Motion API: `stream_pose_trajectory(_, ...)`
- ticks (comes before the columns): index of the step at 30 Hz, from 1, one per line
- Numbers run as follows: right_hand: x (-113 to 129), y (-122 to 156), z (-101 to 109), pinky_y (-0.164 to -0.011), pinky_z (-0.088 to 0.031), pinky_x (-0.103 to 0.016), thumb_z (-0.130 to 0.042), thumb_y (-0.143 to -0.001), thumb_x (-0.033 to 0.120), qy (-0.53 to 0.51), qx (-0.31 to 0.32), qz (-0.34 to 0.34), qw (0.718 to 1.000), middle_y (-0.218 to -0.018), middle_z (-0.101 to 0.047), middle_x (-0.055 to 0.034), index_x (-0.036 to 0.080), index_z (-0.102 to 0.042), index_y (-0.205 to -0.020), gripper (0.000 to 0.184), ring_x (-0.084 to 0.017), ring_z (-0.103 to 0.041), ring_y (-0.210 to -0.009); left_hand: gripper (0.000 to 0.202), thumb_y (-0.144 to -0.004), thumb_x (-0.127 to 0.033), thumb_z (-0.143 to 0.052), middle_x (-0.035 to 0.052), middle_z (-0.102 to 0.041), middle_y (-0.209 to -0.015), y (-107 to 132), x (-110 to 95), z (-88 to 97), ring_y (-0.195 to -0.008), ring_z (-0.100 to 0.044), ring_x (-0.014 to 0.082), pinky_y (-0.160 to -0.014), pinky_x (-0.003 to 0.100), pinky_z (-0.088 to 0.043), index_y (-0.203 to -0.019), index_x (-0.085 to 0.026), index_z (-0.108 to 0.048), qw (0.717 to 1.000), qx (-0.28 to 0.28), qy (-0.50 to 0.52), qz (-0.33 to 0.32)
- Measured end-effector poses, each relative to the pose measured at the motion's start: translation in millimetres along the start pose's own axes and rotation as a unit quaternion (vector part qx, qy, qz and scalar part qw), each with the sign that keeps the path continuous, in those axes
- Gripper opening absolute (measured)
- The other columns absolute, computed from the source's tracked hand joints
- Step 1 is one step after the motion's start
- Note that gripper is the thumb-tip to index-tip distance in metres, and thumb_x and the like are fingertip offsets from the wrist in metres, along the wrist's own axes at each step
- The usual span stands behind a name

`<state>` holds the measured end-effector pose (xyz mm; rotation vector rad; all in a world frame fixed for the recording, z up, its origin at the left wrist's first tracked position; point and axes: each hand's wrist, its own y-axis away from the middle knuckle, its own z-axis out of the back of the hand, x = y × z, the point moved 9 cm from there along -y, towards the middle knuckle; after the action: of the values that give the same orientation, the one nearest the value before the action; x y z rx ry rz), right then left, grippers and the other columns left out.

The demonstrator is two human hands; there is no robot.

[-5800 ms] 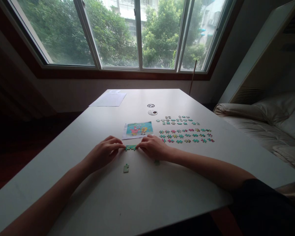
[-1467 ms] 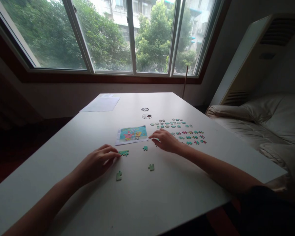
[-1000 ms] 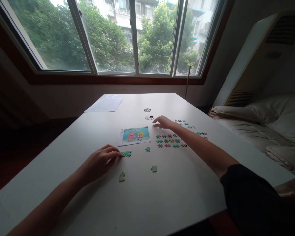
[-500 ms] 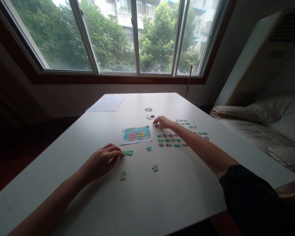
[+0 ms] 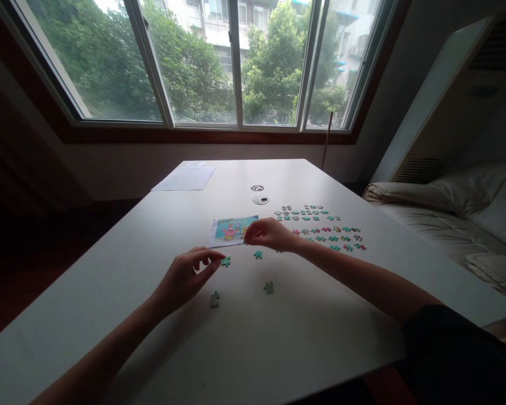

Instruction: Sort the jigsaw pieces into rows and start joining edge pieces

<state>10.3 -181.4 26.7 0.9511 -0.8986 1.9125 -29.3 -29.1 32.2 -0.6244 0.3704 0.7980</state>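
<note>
My left hand (image 5: 189,273) has its thumb and index finger closed at the left end of some joined green puzzle pieces (image 5: 226,261), partly covering them. My right hand (image 5: 270,234) is pinched above the lower right corner of the reference picture (image 5: 227,231), which shows cartoon figures on blue. A small puzzle piece appears to be between its fingertips, mostly hidden. Single green pieces lie nearby: one edge piece (image 5: 258,255) just below the right hand, another (image 5: 269,287) nearer me, and a third (image 5: 215,299) below the left hand.
Several rows of loose puzzle pieces (image 5: 335,239) spread over the right side of the white table (image 5: 253,343), partly behind my right forearm. White paper (image 5: 185,178) lies at the far left. Two round table fittings (image 5: 260,200) sit near the middle. A sofa (image 5: 421,205) stands right.
My right hand has come nearer and left, from beside the loose pieces to over the picture's corner. My left hand has shifted slightly right, covering more of the joined pieces.
</note>
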Motion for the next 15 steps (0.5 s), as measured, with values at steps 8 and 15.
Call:
stream_pose_trajectory(8,5.3,30.3,-45.4,-0.068,-0.047,-0.027,-0.071,-0.06,0.031,-0.218,0.01,-0.049,0.975,-0.072,-0.066,-0.0035,0.012,-0.066,-0.078,0.026,-0.011,-0.06,-0.068,0.022,-0.076,-0.036,-0.055,0.0024,-0.063,-0.07,4.6,-12.5,-8.7,-0.059,-0.052,0.012,-0.051,0.021,-0.04,-0.076,-0.017,-0.065,0.998,0.022,0.041,0.043)
stream_pose_trajectory(15,1.6,29.6,-48.5,-0.056,-0.043,-0.022,-0.072,-0.059,0.03,-0.249,-0.033,-0.074,0.965,-0.063,-0.062,-0.0011,0.011,-0.066,-0.075,0.026,-0.007,-0.053,-0.056,0.025,-0.076,-0.038,-0.054,0.0014,-0.062,-0.067,6.0,1.6,-12.5,-0.055,-0.048,0.0109,-0.048,0.02,-0.039,-0.076,-0.016,-0.065,0.995,0.022,0.066,0.077)
